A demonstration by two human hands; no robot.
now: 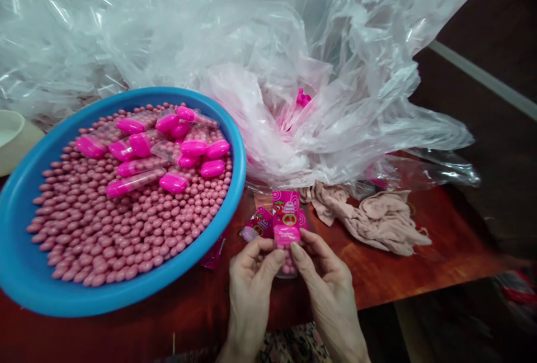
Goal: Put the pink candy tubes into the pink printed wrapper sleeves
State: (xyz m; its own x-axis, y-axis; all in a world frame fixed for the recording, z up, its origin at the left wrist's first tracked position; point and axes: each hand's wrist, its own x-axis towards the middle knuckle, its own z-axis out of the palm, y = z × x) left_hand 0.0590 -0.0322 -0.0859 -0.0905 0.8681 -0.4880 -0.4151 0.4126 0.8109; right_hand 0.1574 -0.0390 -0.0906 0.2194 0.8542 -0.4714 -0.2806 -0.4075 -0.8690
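Observation:
Between my two hands is a small clear candy container (287, 267) with pink balls in its lower part and a bright pink cap (286, 234). A printed pink label (286, 206) extends upward from the capped end; how it is joined there I cannot tell. My left hand (253, 284) pinches the container's left side with thumb and fingers. On the right side, my right hand (325, 282) grips it the same way. Other printed pink labels (260, 218) lie on the table just behind, partly covered by the one in my hands.
At left stands a blue basin (241, 167) full of pink candy balls (126, 229), with several capped containers (174, 181) on top. Crumpled clear plastic bags (356, 128) spread across the back, one holding pink pieces (302, 97). A beige cloth (386, 223) lies right on the reddish-brown table (440, 262).

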